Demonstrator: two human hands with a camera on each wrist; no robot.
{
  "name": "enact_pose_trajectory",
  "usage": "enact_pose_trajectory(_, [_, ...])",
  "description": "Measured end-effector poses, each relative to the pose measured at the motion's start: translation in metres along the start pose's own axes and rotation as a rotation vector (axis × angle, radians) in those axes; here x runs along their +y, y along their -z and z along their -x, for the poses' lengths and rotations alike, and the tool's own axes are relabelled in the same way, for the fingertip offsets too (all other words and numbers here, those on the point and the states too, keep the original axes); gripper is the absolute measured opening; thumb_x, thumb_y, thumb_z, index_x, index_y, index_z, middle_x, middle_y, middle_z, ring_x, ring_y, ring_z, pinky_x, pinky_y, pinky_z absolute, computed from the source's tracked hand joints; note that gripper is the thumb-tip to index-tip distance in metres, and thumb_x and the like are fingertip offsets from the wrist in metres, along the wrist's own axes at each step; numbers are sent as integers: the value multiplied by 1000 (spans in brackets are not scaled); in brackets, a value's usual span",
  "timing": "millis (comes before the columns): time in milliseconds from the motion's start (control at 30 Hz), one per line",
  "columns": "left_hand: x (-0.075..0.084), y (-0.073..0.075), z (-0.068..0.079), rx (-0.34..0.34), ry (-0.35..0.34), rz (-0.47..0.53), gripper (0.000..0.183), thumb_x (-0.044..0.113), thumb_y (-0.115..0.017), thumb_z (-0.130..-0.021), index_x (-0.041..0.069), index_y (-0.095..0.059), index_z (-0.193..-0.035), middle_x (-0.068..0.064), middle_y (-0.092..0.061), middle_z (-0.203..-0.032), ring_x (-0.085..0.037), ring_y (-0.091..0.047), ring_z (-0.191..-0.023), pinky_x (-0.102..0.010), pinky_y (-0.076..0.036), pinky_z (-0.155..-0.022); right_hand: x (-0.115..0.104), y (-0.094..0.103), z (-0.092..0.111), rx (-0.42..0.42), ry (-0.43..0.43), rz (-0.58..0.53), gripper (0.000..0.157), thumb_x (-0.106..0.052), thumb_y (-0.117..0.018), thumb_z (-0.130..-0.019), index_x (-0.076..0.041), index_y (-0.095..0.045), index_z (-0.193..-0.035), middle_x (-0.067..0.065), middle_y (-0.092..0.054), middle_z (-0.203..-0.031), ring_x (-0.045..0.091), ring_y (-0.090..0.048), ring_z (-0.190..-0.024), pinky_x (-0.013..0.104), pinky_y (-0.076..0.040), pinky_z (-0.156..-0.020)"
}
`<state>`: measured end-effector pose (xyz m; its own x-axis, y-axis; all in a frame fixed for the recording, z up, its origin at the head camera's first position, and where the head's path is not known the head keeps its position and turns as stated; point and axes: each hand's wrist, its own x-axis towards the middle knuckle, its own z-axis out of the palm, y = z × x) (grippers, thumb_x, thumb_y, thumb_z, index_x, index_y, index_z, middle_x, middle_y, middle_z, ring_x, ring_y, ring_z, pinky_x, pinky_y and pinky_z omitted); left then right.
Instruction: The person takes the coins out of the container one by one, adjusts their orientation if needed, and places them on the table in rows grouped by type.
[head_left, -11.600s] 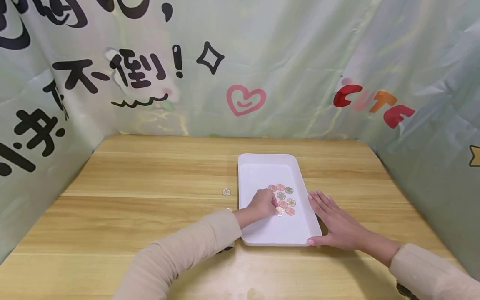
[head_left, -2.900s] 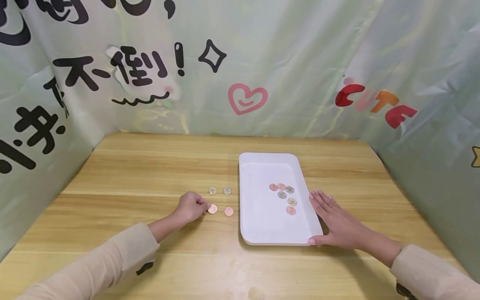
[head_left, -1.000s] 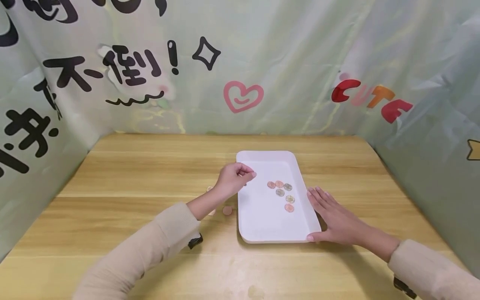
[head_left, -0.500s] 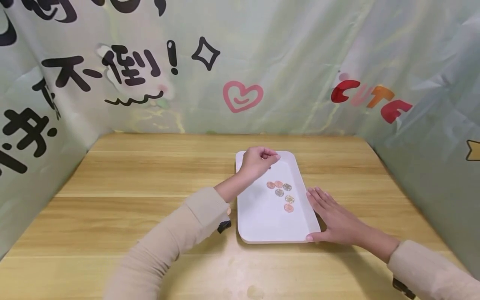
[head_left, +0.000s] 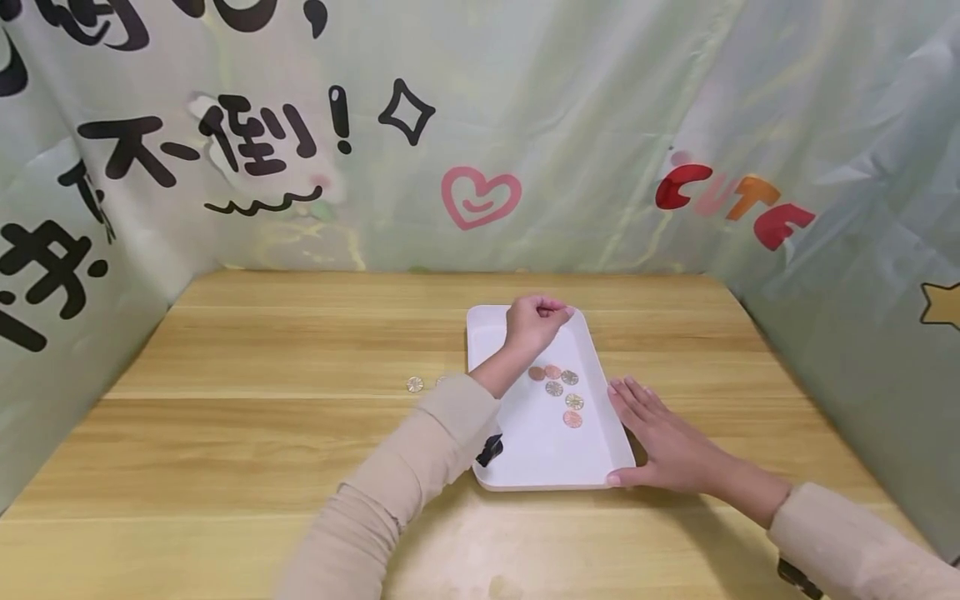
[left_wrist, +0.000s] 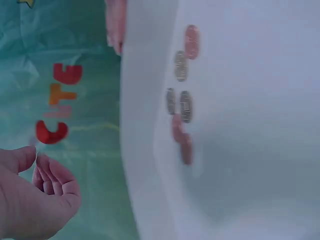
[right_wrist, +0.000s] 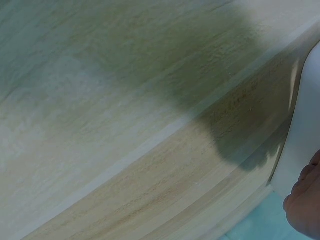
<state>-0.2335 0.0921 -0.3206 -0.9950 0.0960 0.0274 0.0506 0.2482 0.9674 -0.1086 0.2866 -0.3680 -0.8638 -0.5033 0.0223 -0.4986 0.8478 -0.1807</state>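
Note:
My left hand (head_left: 534, 325) hovers over the far end of a white tray (head_left: 540, 458), fingers curled in. In the left wrist view, thumb and forefinger of the left hand (left_wrist: 45, 195) come close together with nothing visible between them. Several coins lie in the tray: three copper ones, one of them nearest me (head_left: 572, 419), two silvery ones and one gold-toned coin (head_left: 573, 402). My right hand (head_left: 667, 433) rests against the tray's right side with straight fingers and its thumb at the near corner. On the table left of the tray lies a pale coin (head_left: 415, 384).
A second pale coin (head_left: 441, 381) shows beside the left sleeve (head_left: 420, 467), which hides some of the table left of the tray. The wooden table (head_left: 225, 433) ends at a printed curtain (head_left: 585, 167) at the back and sides.
Earlier the left hand set a copper coin on the table left of the tray. Since then it has swung right and away, over the tray's far end. The right hand has stayed in place.

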Motion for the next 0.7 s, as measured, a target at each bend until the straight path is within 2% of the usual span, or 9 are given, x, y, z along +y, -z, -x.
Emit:
enact_pose_trajectory(100, [-9, -3, -2, 18, 25, -22, 14, 15, -69, -82, 2, -69, -88, -9, -68, -85, -8, -54, -68, -13, -42, -59, 0, 0, 0, 0, 0, 1, 108, -65, -61, -73, 8, -22, -143, 29, -21, -149, 39, -14, -141, 14, 13, -107])
enact_pose_trajectory(200, [-18, -5, -5, 16, 73, -63, 13, 13, -71, -81, 2, -69, -88, -6, -64, -78, -9, -51, -66, -14, -40, -58, 0, 1, 0, 2, 6, 6, 109, -67, -60, -73, 8, -22, -143, 29, -22, -149, 38, -13, -141, 11, 15, -104])
enact_pose_trajectory(333, [-28, -5, -9, 17, 119, -186, 13, 13, -73, -79, 3, -70, -87, -5, -64, -77, -12, -52, -69, -17, -41, -61, -2, 1, 1, 7, 14, 3, 110, -69, -59, -73, 7, -21, -143, 29, -22, -149, 38, -14, -141, 13, 14, -107])
enact_pose_trajectory(433, [-32, -4, -8, -19, 136, -306, 14, 16, -73, -79, 5, -70, -86, -7, -68, -86, -16, -58, -78, -21, -45, -68, -2, 1, 1, 12, 16, 2, 110, -69, -58, -73, 7, -21, -143, 29, -22, -149, 39, -14, -141, 16, 13, -109])
enact_pose_trajectory(533, [-33, -2, -6, -88, 169, -390, 15, 17, -75, -77, 5, -69, -85, -7, -68, -89, -18, -60, -83, -24, -48, -74, -1, 0, 1, 23, 25, 9, 109, -69, -58, -73, 8, -22, -143, 29, -23, -148, 39, -15, -141, 14, 13, -108])
enact_pose_trajectory(633, [-39, -4, -10, -151, 224, -453, 17, 15, -78, -73, 6, -69, -84, -6, -68, -88, -18, -62, -84, -27, -50, -77, 0, -2, 1, 38, 36, 17, 109, -68, -59, -74, 8, -23, -142, 30, -24, -147, 39, -15, -141, 10, 15, -105])
enact_pose_trajectory(700, [-43, -7, -14, -169, 248, -538, 21, 16, -80, -71, 8, -69, -87, -4, -68, -91, -18, -63, -88, -28, -50, -81, 0, -2, 1, 45, 44, 27, 108, -68, -59, -74, 9, -23, -142, 31, -25, -146, 39, -16, -141, 8, 16, -103])
